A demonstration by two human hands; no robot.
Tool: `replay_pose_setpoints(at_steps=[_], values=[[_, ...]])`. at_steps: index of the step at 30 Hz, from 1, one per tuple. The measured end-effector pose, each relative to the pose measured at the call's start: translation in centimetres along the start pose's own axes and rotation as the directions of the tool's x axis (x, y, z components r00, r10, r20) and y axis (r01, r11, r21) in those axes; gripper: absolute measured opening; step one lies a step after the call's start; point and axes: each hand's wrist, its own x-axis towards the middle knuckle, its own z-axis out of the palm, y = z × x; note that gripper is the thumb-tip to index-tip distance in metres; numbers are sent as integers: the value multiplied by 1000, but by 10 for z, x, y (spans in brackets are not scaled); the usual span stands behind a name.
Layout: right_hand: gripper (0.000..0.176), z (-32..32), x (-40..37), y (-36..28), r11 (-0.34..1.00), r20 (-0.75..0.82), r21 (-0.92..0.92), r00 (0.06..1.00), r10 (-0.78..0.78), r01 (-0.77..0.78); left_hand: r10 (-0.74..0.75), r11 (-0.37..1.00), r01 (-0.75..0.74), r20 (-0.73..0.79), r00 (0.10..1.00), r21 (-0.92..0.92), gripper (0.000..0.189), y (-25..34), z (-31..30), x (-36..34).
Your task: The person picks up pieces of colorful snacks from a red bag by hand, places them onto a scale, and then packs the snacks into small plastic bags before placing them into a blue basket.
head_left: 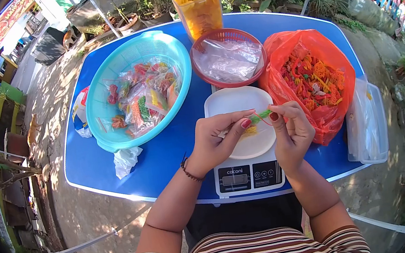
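Observation:
Above the white plate (232, 100) of a kitchen scale (248, 169), my two hands meet at a small green ridged piece (262, 114) with a thin red band looped at it. My left hand (219, 137) pinches the red band between thumb and index finger. On the other side, the fingertips of my right hand (291, 130) are closed on the green piece's end. Beneath my fingers a yellow piece (250, 131) lies on the plate, partly hidden by my left hand.
Left stands a turquoise basin (173, 54) of filled plastic bags. Behind the scale are a red basket (216, 33) of clear bags and a tub of yellow pieces (197, 11). An orange-red bag (313, 123) holds colourful pieces; a plastic container (372, 126) sits far right.

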Motion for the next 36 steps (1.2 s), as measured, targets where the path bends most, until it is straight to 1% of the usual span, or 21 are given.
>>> replay_pose_setpoints(at_steps=[1, 4, 6, 7, 9, 10, 12, 13, 15, 17, 18, 20, 21, 23, 24, 26, 27, 30, 33, 36], values=[[12, 1, 0, -1, 1000, -19, 4, 1000, 11, -11, 3, 1000, -3, 6, 1000, 12, 21, 1, 0, 0], [10, 4, -2, 2, 999, -19, 38, 1000, -19, 19, 28, 998, -28, 10, 1000, 50, 20, 2, -1, 0], [7, 4, -1, 2, 994, 15, -51, 995, -95, 96, 63, 995, -62, -6, 998, 81, 20, -2, 0, -1], [6, 3, 0, 2, 986, 35, -94, 991, -133, 135, 53, 996, -52, -14, 998, 67, 19, 0, -1, -1], [8, 2, 1, -4, 978, 105, -145, 985, -138, 153, 32, 999, -31, -27, 999, 41, 19, 5, -1, -2], [10, 2, 3, -7, 972, 138, -171, 981, -139, 162, 52, 998, -51, -43, 998, 34, 19, 5, -1, -2], [12, 6, 6, -12, 929, 198, -266, 958, -207, 256, 92, 996, -91, -72, 993, 17, 18, 3, 0, -2], [14, 7, 7, -14, 901, 230, -312, 944, -237, 302, 86, 996, -84, -69, 994, 30, 18, 3, 0, -3], [14, 5, 8, -12, 887, 266, -340, 936, -229, 313, 75, 996, -72, -65, 995, 55, 18, 2, 0, -3], [14, 4, 9, -5, 873, 281, -361, 931, -234, 328, 99, 995, -99, -52, 994, 5, 19, 8, 0, -1], [14, 4, 8, -3, 887, 257, -340, 938, -233, 313, 111, 994, -112, -45, 993, -20, 20, 10, 0, -1], [13, 4, 6, -1, 910, 207, -302, 951, -229, 284, 109, 994, -109, -48, 993, 3, 20, 6, -1, -2], [13, 7, 6, -3, 945, 148, -233, 968, -201, 231, 110, 994, -109, -49, 993, 14, 20, 3, -1, -2], [12, 14, 8, -7, 988, 41, -78, 991, -128, 131, 43, 990, -54, -92, 995, -128, 19, -3, 0, -3], [12, 11, 8, -4, 995, 104, -76, 993, -63, 71, 6, 980, -28, -112, 994, -196, 18, -4, 1, -3], [11, 1, 5, 4, 995, 228, -82, 971, 69, -52, 23, 981, -46, -125, 992, -187, 15, -4, 0, -2], [11, 1, 5, 2, 995, 218, -91, 975, 50, -31, 31, 981, -55, -129, 991, -184, 13, -4, 0, -2], [9, 3, 7, -1, 994, 188, -99, 982, -21, 40, 105, 994, -105, -20, 994, -28, 13, -1, -4, -2], [9, 2, 5, 1, 993, 165, -67, 983, -84, 96, 89, 996, -88, -58, 994, 26, 9, 3, -2, -3], [8, 1, 4, 1, 992, 156, -67, 983, -97, 109, 210, 967, -200, -53, 976, 156, 7, 4, 0, 0]])
